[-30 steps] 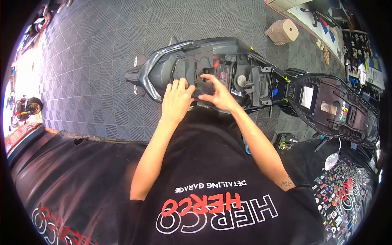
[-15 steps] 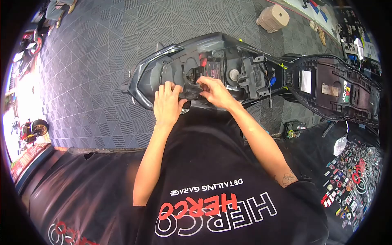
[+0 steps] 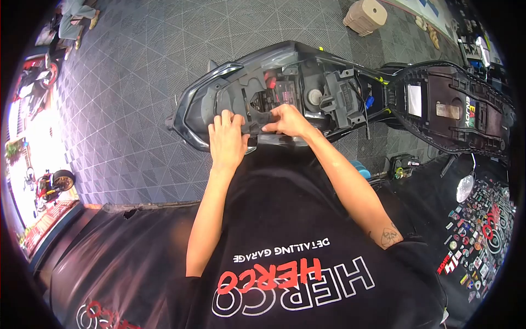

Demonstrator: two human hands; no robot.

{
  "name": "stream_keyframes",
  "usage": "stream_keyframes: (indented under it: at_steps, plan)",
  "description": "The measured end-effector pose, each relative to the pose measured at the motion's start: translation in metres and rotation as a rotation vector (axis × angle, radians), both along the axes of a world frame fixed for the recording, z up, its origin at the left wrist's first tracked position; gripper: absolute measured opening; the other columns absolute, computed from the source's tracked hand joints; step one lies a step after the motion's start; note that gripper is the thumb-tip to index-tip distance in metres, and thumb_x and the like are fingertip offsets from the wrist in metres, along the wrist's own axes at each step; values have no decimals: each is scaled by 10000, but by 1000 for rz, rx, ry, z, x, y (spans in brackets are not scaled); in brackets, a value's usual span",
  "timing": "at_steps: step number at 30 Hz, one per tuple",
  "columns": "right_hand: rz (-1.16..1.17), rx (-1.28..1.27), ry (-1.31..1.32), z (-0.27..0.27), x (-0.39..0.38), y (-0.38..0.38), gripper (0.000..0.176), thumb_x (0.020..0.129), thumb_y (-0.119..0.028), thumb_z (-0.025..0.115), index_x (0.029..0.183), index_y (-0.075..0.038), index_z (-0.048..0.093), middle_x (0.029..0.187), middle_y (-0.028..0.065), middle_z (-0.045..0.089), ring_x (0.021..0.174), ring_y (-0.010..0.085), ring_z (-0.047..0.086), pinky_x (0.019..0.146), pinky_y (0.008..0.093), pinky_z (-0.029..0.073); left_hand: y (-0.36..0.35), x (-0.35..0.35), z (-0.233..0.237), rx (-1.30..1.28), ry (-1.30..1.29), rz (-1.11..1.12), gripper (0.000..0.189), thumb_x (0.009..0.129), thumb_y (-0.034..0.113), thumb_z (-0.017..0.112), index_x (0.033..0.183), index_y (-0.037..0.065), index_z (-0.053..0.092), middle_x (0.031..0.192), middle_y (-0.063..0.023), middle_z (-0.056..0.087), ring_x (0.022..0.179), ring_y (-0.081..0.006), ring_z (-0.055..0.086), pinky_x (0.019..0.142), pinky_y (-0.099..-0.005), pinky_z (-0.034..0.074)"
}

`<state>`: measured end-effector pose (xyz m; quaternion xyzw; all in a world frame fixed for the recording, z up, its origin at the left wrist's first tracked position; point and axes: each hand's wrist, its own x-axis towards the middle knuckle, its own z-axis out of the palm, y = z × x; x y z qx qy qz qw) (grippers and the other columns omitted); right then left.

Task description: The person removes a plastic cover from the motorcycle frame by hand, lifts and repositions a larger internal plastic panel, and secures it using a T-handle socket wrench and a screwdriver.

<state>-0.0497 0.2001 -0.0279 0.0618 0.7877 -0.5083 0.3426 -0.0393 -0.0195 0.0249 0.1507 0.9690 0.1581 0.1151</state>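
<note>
A black scooter body [image 3: 219, 82] lies across the view, with its inner parts exposed. My left hand [image 3: 226, 139] rests on the near edge of its left part, fingers curled over the dark plastic. Close to its right, my right hand [image 3: 287, 122] pinches a small black part [image 3: 261, 117]. Above my right hand are a red piece [image 3: 270, 81] and a dark battery-like block [image 3: 285, 92]. A round cap [image 3: 314, 97] sits to the right of them. What lies under my fingertips is partly hidden.
The opened seat [image 3: 466, 109] extends to the right. A beige stool [image 3: 365, 17] stands on the tiled floor [image 3: 126, 98]. At the top left another person's legs [image 3: 71, 24] show. A motorcycle [image 3: 52, 186] is at the left. A round mirror [image 3: 465, 188] is at the lower right.
My right hand's fingers have drawn closer together around the black part. My left hand stays nearly in place. The view has shifted slightly.
</note>
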Motion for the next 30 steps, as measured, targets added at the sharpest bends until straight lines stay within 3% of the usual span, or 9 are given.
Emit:
stream_keyframes:
  at_steps: [4, 9, 16, 18, 22, 23, 26, 27, 30]
  plan:
    - [-184, -170, 53, -28, 9, 3, 386, 841, -185, 875, 1072, 93, 740, 809, 171, 770, 688, 188, 745, 636, 335, 576, 0, -3, 2, 55, -1, 30, 294, 798, 184, 871, 1017, 111, 688, 1093, -65, 573, 1053, -279, 576, 880, -424, 444]
    - [-229, -132, -59, -36, 11, -2, 512, 829, -172, 900, 1196, 130, 710, 835, 163, 775, 662, 169, 734, 619, 336, 598, -5, -4, -16, 96, 112, 114, 238, 818, 190, 854, 977, 100, 701, 1054, -69, 588, 1020, -286, 584, 865, -421, 440]
    - [-169, -141, -178, -36, 5, -1, 274, 812, -218, 922, 847, 24, 798, 750, 109, 756, 658, 154, 721, 638, 330, 587, -1, -9, -6, 39, 119, 38, 261, 813, 194, 856, 999, 115, 691, 1047, -62, 568, 1015, -274, 572, 854, -423, 440]
    - [-13, 28, -86, -32, 7, -2, 361, 863, -311, 877, 821, 35, 785, 730, 179, 741, 687, 260, 737, 681, 410, 572, -1, -8, -5, 31, 142, 48, 272, 809, 199, 860, 1003, 119, 687, 1032, -57, 559, 1011, -269, 568, 850, -421, 439]
    - [177, 248, 165, -4, 10, 0, 369, 908, -323, 804, 903, 45, 774, 782, 275, 716, 783, 423, 740, 750, 511, 552, 0, 0, 1, 26, 161, 95, 522, 816, 197, 850, 1276, 69, 639, 1262, -115, 580, 1141, -311, 569, 954, -440, 462]
    - [97, 294, 219, 9, 10, -1, 334, 913, -294, 793, 954, 37, 771, 818, 267, 726, 815, 423, 738, 770, 507, 556, 0, 4, 0, 23, 150, 111, 668, 823, 192, 842, 1410, 36, 565, 1415, -159, 540, 1239, -341, 550, 1036, -452, 455]
    - [-143, 291, 493, 33, -9, -13, 253, 946, -196, 745, 1105, 1, 748, 970, 232, 747, 946, 414, 728, 848, 479, 560, 1, 16, -11, 16, 192, 140, 673, 845, 186, 816, 1435, 13, 544, 1502, -188, 500, 1340, -375, 508, 1100, -463, 434]
    - [-109, 298, 519, 41, -19, -15, 297, 962, -144, 711, 1234, -25, 707, 1186, 221, 711, 1100, 393, 692, 937, 462, 548, 2, 17, -11, 13, 178, 153, 644, 862, 190, 794, 1430, 7, 553, 1522, -187, 490, 1368, -374, 491, 1123, -468, 424]
    - [-68, 374, 771, 43, -52, -30, 389, 959, -116, 697, 1338, -38, 652, 1367, 213, 628, 1231, 395, 625, 1011, 469, 523, 7, 13, -11, 60, 157, 204, 627, 865, 183, 785, 1424, 5, 561, 1520, -185, 493, 1383, -374, 480, 1131, -474, 415]
